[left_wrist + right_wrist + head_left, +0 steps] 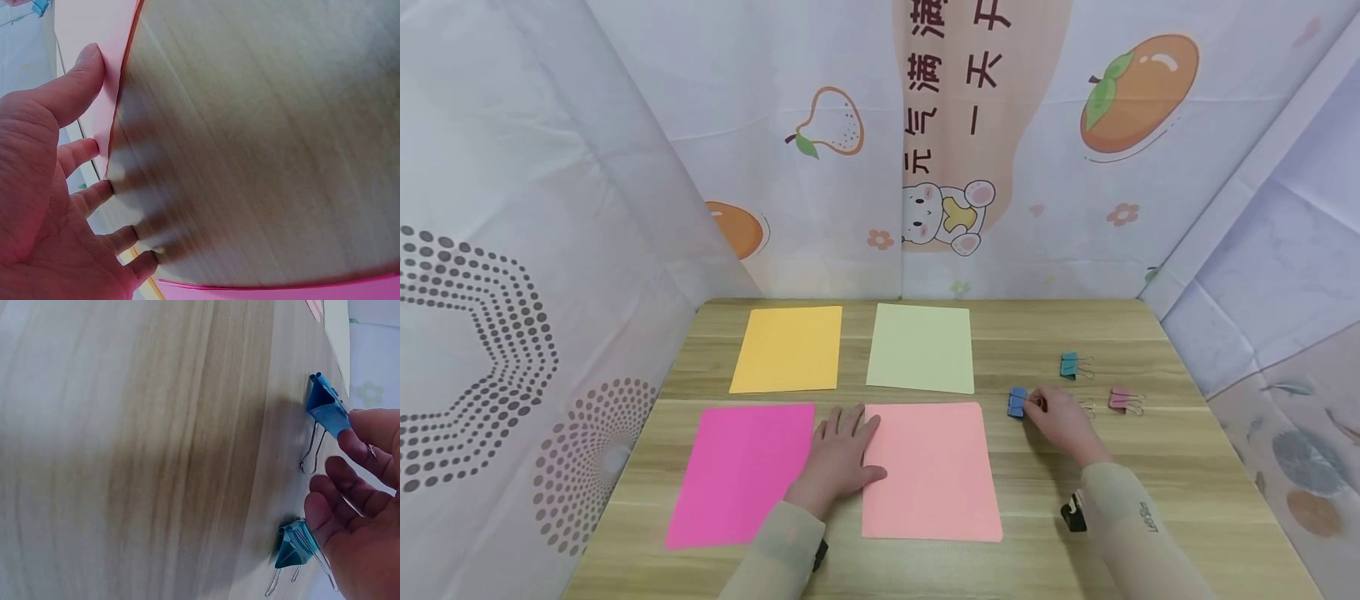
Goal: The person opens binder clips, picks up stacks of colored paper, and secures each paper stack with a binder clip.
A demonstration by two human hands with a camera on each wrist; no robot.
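Note:
My right hand pinches a blue binder clip between thumb and index finger at the right of the salmon-pink paper. The right wrist view shows this blue clip close up, one wire handle hanging free, the other fingers loosely bent below. A teal binder clip lies just under those fingertips. With fingers spread, my left hand rests flat between the magenta paper and the salmon-pink paper. Its thumb and index finger overlap the pink sheet's left edge.
Farther back lie a yellow-orange paper and a pale green paper. Toward the right are a teal-green clip, a mauve clip and wire handles partly behind my right hand. Printed curtains surround the wooden table.

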